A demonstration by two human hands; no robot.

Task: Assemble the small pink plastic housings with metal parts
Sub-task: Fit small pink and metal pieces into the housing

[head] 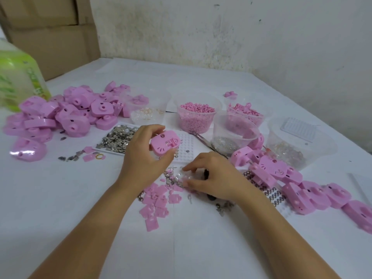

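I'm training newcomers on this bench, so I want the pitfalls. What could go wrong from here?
1. The right hand fingers a heap of small metal parts lying against pink cover plates; it may lift the wrong piece, or two at once.
2. The left hand holds the pink housing up off the table; anything seated loosely in it could drop out.

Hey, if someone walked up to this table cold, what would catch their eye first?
Pink everywhere: a heap of pink housings lies at the far left, and a row of housings trails along the right. In the middle, the left hand grips a single housing above the white table, while the right hand reaches into a scatter of small metal parts.
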